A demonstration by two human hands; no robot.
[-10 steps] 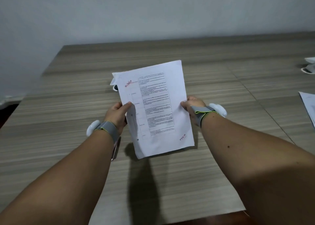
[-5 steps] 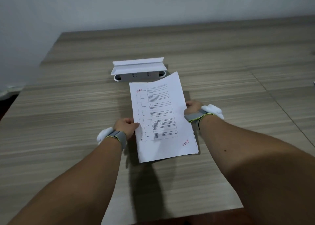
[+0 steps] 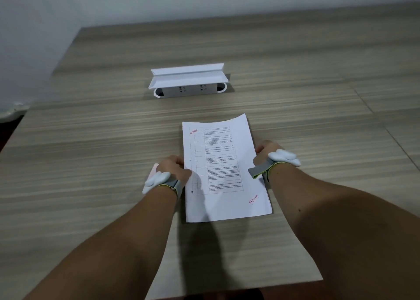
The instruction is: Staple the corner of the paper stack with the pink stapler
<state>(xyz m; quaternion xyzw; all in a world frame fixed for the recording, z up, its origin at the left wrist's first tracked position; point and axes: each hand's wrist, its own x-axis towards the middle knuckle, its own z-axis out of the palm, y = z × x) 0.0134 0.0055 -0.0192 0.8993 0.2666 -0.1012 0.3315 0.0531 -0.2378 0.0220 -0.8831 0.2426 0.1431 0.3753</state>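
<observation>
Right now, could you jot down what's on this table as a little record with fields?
surface: wooden table
paper stack: printed sheets with red writing, low over the table or lying on it, I cannot tell which
left hand: grips the stack's left edge
right hand: grips the stack's right edge
pink stapler: only a pink sliver shows beside the left hand
white socket box: on the table beyond the stack, lid open
stapling: not yet done
</observation>
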